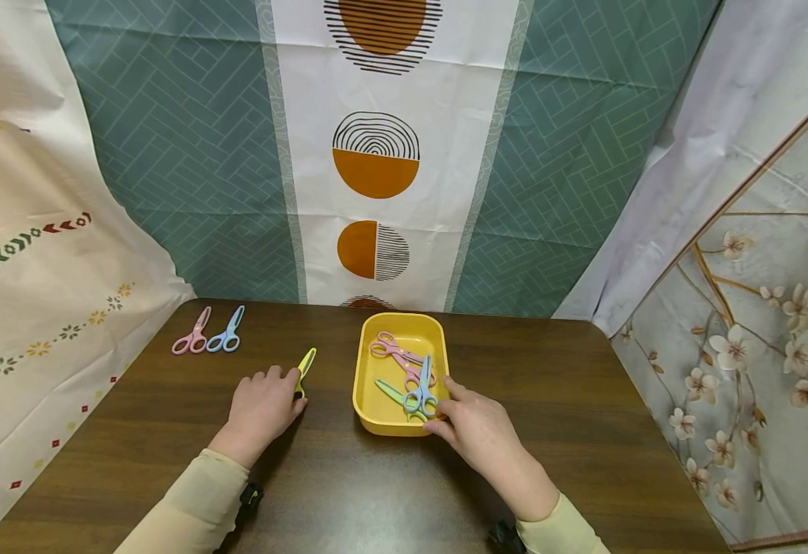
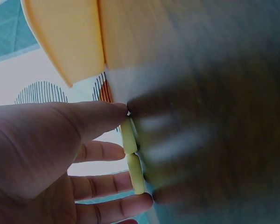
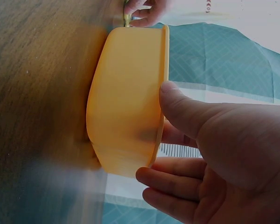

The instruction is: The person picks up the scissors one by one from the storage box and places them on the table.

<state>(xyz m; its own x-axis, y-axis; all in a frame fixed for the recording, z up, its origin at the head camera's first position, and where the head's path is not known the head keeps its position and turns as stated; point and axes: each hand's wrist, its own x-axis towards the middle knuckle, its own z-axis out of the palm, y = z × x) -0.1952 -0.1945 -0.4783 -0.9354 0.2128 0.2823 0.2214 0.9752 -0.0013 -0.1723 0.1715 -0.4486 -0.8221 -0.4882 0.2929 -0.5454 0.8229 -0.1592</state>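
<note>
At the middle left of the table, my left hand (image 1: 263,408) is over a pair of yellow-green scissors (image 1: 308,360); their blades point away from me. In the left wrist view, the thumb and fingers close about the scissors' handles (image 2: 129,135) at the tabletop. My right hand (image 1: 483,431) holds the front right corner of a yellow tray (image 1: 392,428), the thumb at its front rim and the fingers along the right side. Inside the tray lie pink scissors (image 1: 393,348), blue scissors (image 1: 425,385) and green scissors (image 1: 392,391), overlapping one another.
Towards the table's back left corner lie another pair of pink scissors (image 1: 193,335) and blue scissors (image 1: 227,332), side by side. The dark wooden table (image 1: 549,369) meets a patterned cloth (image 1: 390,261) behind it, with more cloth hanging at both sides.
</note>
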